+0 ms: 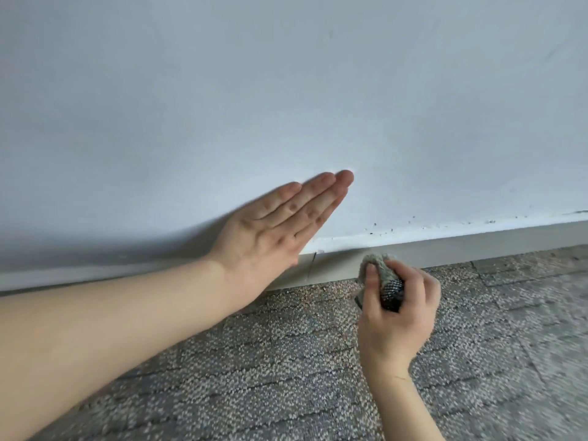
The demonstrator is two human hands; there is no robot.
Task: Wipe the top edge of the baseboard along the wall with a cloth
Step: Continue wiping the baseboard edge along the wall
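Nearest you, over the carpet (286, 361), your right hand (397, 300) curls around a bunched grey cloth (378, 265), thumb and fingers pinching it. The wad sits against the front of the baseboard (477, 246), just under its top edge. Beyond, your left hand (273, 227) lies flat with straight fingers on the wall (286, 90), holding nothing. You appear mid-wipe; next, lift the cloth onto the ledge and draw it right, where dark specks (381, 230) sit.
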